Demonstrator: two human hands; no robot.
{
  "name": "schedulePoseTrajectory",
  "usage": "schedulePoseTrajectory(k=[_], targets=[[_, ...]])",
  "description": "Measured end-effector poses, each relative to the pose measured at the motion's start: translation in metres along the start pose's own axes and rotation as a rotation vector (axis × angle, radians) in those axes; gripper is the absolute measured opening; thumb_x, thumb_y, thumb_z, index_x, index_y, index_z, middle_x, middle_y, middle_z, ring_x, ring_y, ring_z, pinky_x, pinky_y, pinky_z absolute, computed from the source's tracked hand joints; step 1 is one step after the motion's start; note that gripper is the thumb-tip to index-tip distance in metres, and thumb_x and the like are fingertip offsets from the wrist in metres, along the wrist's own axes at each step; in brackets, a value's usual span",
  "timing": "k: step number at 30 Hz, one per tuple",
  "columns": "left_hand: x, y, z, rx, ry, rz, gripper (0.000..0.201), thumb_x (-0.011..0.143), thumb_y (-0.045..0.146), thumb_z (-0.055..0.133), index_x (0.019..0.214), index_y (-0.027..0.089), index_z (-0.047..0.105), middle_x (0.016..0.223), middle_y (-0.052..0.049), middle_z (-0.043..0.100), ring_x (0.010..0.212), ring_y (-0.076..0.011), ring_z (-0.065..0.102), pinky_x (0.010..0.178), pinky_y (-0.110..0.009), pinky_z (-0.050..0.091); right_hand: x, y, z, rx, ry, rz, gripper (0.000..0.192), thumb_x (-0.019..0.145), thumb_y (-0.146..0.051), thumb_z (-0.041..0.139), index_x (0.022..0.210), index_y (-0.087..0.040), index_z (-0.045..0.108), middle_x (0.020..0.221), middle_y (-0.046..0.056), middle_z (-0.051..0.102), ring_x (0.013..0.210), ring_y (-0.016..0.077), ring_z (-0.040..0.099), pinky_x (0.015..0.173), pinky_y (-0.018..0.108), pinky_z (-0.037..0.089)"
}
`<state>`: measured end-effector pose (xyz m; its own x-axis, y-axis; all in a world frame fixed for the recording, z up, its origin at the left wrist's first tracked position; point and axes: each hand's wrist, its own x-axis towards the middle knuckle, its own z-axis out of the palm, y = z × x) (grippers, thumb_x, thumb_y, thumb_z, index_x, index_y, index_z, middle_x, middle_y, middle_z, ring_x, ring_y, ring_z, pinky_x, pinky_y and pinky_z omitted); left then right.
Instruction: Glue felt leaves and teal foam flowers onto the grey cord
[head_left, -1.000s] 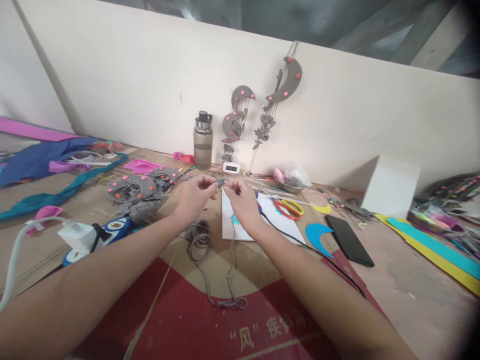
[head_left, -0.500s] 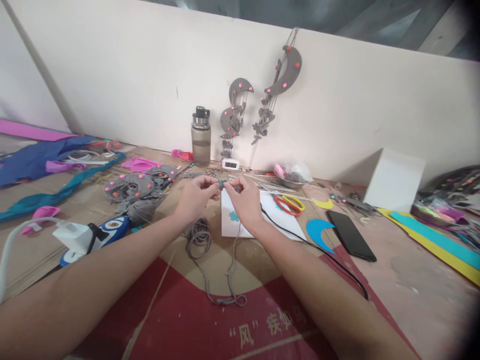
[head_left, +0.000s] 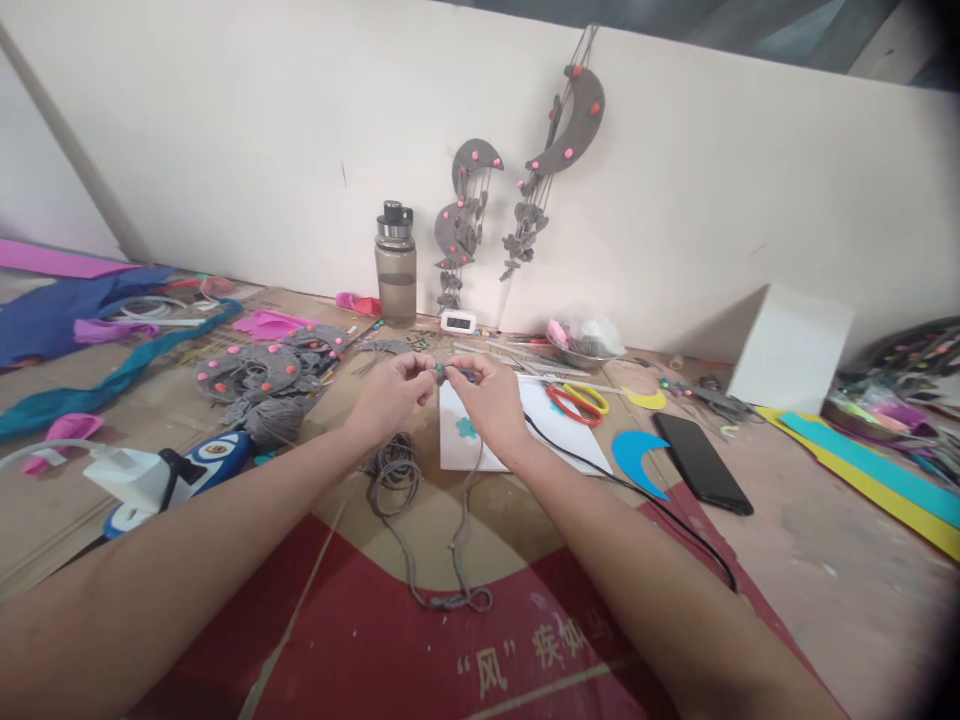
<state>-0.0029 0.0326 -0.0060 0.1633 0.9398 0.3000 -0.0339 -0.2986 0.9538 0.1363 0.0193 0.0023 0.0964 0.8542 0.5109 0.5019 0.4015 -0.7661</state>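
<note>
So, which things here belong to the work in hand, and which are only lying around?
Probably in use:
small greenish piece between left hand and right hand
grey cord

Probably lying around:
water bottle
black phone
digital display
white plug

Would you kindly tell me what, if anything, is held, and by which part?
The left hand and right hand pinch a small greenish piece between them; which part is too small to tell.
</note>
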Motion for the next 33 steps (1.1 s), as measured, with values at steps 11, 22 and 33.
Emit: schedulePoseTrajectory(k=[11, 22, 33], targets=[[-0.003, 0.002, 0.003, 0.077, 0.009, -0.032, 0.024, 0.069, 0.034, 0.067, 0.082, 0.014, 0.064, 0.066, 0.000, 0.060, 0.058, -0.0103, 0.052, 0.055, -0.022, 0.039, 0.000, 0.012, 0.004, 0.056, -0.022, 0.106, 0.017, 0.073, -0.033, 0.056, 0.077, -0.019, 0.065, 0.071, 0.001, 0.065, 0.068, 0.0143, 0.054, 0.065, 0.025, 0.042], [-0.005, 0.005, 0.000, 0.205, 0.054, 0.023, 0.008, 0.069, 0.022, 0.062, 0.073, 0.015, 0.059, 0.062, 0.003, 0.054, 0.056, -0.0088, 0.046, 0.054, -0.022, 0.035, -0.006, 0.005, 0.008, 0.032, -0.024, 0.082, 0.018, 0.073, -0.034, 0.055, 0.078, -0.019, 0.064, 0.068, -0.001, 0.062, 0.060, 0.0119, 0.048, 0.059, 0.024, 0.039], [0.000, 0.001, 0.000, 0.008, -0.049, -0.066, 0.020, 0.071, 0.033, 0.066, 0.078, 0.014, 0.064, 0.064, -0.001, 0.060, 0.056, -0.0099, 0.050, 0.054, -0.023, 0.039, 0.000, 0.015, 0.005, 0.135, -0.054, 0.182, 0.021, 0.072, -0.037, 0.056, 0.077, -0.018, 0.063, 0.066, -0.001, 0.061, 0.060, 0.0120, 0.048, 0.058, 0.023, 0.038]])
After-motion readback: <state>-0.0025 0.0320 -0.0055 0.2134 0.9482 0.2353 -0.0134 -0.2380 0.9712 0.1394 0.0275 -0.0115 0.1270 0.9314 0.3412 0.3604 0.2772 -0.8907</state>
